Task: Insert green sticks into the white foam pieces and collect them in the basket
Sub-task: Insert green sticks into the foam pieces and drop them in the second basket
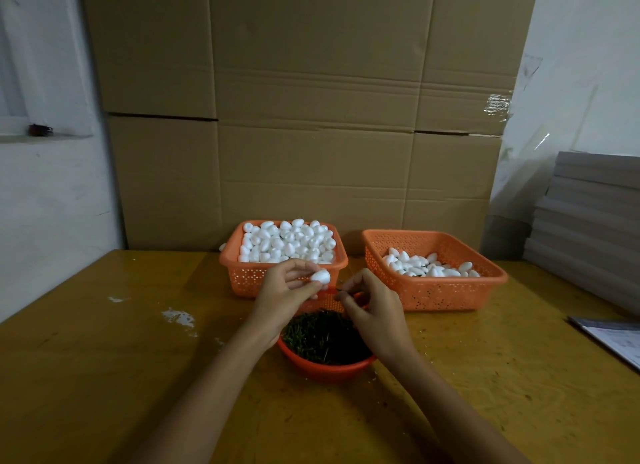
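- The left hand [284,290] pinches one white foam piece [320,276] between thumb and curled fingers; the piece is smooth, matte and egg-shaped
- The foam piece is held in the air above the far rim of the round red basket [325,370], in front of the left orange basket [247,278]; its long axis lies roughly sideways across the view, with the right end tilted slightly up
- The right hand [375,313] has its fingertips pressed together on a green stick [340,291], which shows only as a thin dark sliver aimed up and left towards the foam piece; I cannot tell whether stick and foam touch
- The two hands are close together, fingertips nearly meeting
- The round red basket is smooth plastic with a perforated wall and holds a bristly heap of short green sticks [322,340]; both wrists cover parts of its rim
- The left orange basket is square, of perforated plastic, and heaped with foam eggs [287,242]; the left hand hides its near right corner
- The right orange basket [436,295], of the same make, holds a shallow layer of foam eggs with dark stems [426,268]
- All three baskets stand on a glossy yellow-brown wooden table [138,359] dotted with white crumbs [180,318]
- Creased cardboard sheets [311,117] stand behind, grey boards [588,221] are stacked at the right, and a printed sheet [616,342] lies at the table's right edge
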